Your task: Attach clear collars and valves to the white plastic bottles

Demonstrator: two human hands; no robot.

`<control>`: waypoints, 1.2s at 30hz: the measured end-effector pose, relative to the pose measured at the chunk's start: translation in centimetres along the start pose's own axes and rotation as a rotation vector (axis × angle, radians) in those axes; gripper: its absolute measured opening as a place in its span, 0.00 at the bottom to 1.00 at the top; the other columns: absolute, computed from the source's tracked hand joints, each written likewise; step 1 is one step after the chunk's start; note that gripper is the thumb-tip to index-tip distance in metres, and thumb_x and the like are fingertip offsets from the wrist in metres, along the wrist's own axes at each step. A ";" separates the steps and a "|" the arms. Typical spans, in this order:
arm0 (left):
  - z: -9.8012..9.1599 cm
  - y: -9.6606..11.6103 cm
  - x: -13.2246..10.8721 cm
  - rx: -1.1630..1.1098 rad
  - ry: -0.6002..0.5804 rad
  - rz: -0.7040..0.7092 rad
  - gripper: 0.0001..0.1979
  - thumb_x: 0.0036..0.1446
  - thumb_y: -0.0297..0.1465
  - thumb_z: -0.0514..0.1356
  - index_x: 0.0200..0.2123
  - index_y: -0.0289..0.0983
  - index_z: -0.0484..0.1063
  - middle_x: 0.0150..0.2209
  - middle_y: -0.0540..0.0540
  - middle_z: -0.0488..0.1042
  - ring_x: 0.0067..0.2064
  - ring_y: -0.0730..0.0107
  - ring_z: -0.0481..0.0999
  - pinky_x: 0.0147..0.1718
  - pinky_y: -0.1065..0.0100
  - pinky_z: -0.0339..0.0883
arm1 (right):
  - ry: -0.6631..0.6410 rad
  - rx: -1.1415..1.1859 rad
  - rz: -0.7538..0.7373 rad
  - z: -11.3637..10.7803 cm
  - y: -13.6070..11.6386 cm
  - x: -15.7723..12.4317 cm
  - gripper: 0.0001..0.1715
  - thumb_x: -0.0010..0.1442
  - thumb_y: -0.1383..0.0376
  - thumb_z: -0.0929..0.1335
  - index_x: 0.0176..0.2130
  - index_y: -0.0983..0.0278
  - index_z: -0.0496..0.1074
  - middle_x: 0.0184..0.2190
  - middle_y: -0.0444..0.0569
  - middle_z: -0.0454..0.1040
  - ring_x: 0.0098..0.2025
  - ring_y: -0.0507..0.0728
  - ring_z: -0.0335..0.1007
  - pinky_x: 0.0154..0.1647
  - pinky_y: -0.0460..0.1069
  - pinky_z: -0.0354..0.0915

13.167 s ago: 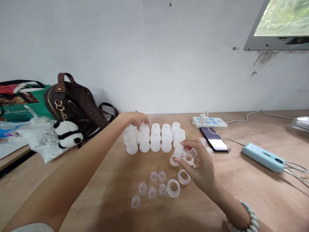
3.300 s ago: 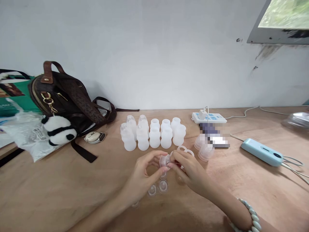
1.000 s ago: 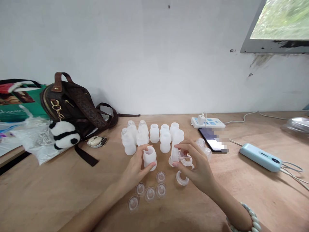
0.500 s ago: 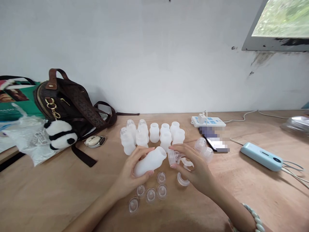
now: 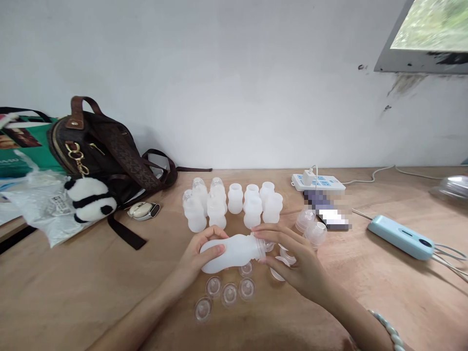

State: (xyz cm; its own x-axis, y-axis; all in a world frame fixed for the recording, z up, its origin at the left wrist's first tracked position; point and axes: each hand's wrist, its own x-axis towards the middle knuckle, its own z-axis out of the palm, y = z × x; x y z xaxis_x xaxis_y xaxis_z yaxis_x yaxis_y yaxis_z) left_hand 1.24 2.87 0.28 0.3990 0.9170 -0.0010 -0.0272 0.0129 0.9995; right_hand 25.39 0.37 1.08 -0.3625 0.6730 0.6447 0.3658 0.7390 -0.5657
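My left hand (image 5: 204, 253) is wrapped round a frosted white bottle (image 5: 234, 251), which lies almost level with its mouth to the right. At that mouth, the fingers of my right hand (image 5: 292, 251) grip a clear collar with a nipple (image 5: 261, 246); the collar touches the bottle's neck. Behind my hands stand several white bottles (image 5: 236, 197), the left ones with clear domed caps. Several clear nipples (image 5: 229, 294) lie on the table in front of the held bottle. White rings (image 5: 278, 269) are partly hidden by my right hand, and clear domed caps (image 5: 315, 234) sit beyond it.
On the left are a dark backpack (image 5: 106, 146) with a panda charm (image 5: 91, 200), a plastic bag (image 5: 51, 209) and a cream mouse-like object (image 5: 141, 210). On the right are a power strip (image 5: 321, 184), a partly blurred phone (image 5: 327, 209) and a light blue device (image 5: 400, 236) with cables.
The bottle has turned from tilted up to nearly level, and its mouth now meets the collar in my right hand. The view has shifted slightly.
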 end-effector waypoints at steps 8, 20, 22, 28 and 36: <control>0.7 0.7 -0.4 0.213 0.172 0.252 0.14 0.45 0.33 0.69 0.37 0.37 0.74 0.39 0.47 0.77 0.40 0.64 0.75 0.38 0.70 0.68 | 0.052 0.018 0.210 -0.1 0.0 0.1 0.21 0.57 0.68 0.74 0.50 0.58 0.74 0.42 0.46 0.80 0.36 0.54 0.76 0.26 0.45 0.73; 0.8 0.9 0.1 -0.115 0.010 -0.229 0.25 0.52 0.53 0.62 0.29 0.33 0.71 0.21 0.49 0.72 0.17 0.76 0.65 0.16 0.75 0.60 | -0.019 0.014 -0.086 -0.1 -0.3 0.4 0.23 0.62 0.79 0.65 0.51 0.58 0.71 0.51 0.49 0.76 0.52 0.57 0.72 0.51 0.54 0.70; 0.8 1.0 0.1 -0.115 0.008 -0.245 0.26 0.52 0.54 0.61 0.29 0.33 0.71 0.21 0.48 0.73 0.17 0.77 0.65 0.16 0.75 0.59 | -0.026 0.018 -0.079 -0.1 -0.4 0.3 0.23 0.62 0.78 0.65 0.52 0.58 0.71 0.51 0.49 0.76 0.53 0.57 0.72 0.51 0.54 0.70; 0.8 0.6 0.0 -0.033 0.006 -0.163 0.22 0.53 0.51 0.62 0.32 0.35 0.71 0.24 0.50 0.72 0.21 0.73 0.68 0.19 0.73 0.62 | -0.016 -0.004 0.029 0.2 -0.2 0.0 0.19 0.62 0.67 0.70 0.53 0.58 0.71 0.48 0.51 0.77 0.47 0.58 0.74 0.41 0.50 0.72; 1.0 0.0 -0.8 0.416 0.055 0.434 0.12 0.52 0.31 0.68 0.42 0.40 0.76 0.46 0.44 0.78 0.47 0.58 0.76 0.44 0.64 0.68 | -0.079 0.142 0.536 1.2 0.7 -0.6 0.17 0.71 0.54 0.59 0.47 0.61 0.69 0.18 0.39 0.68 0.20 0.52 0.63 0.22 0.46 0.60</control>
State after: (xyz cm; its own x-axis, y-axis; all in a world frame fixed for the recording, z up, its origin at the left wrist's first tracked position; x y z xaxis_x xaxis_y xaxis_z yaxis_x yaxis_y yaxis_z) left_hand 1.86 1.69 0.31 0.3834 0.8230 0.4191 0.1885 -0.5140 0.8368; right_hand 24.83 0.51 -0.30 -0.2228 0.9518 0.2109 0.3995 0.2865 -0.8708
